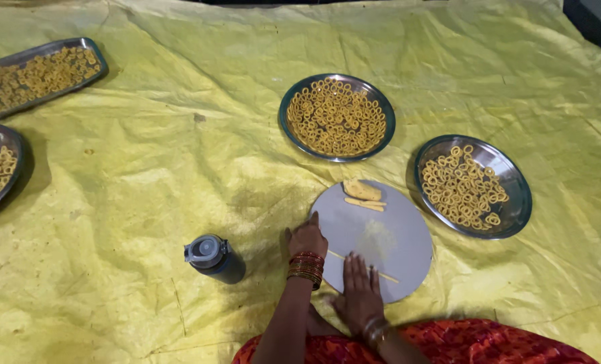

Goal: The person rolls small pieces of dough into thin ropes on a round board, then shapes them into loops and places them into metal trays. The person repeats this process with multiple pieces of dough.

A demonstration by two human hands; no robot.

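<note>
- Your right hand (360, 291) lies flat, fingers stretched out, pressing on a thin dough strand (364, 267) across the near part of the round grey board (395, 236); nothing is clasped, the palm just bears on the strand.
- Your left hand (307, 237) rests with fingers curled at the board's left edge, touching it; whether it grips anything, you can't tell from here.
- The board sits on the yellow sheet (145, 175) near its front edge, with dough pieces (363, 194) at the board's far side.
- Just beyond the board, a round steel plate (337, 118) full of dough rings; a second plate (472, 187) lies just beside the board's right edge.
- A dark bottle (214, 258) lies on its side left of your left hand.
- Two more trays of rings (34, 76) sit at the sheet's far left.
</note>
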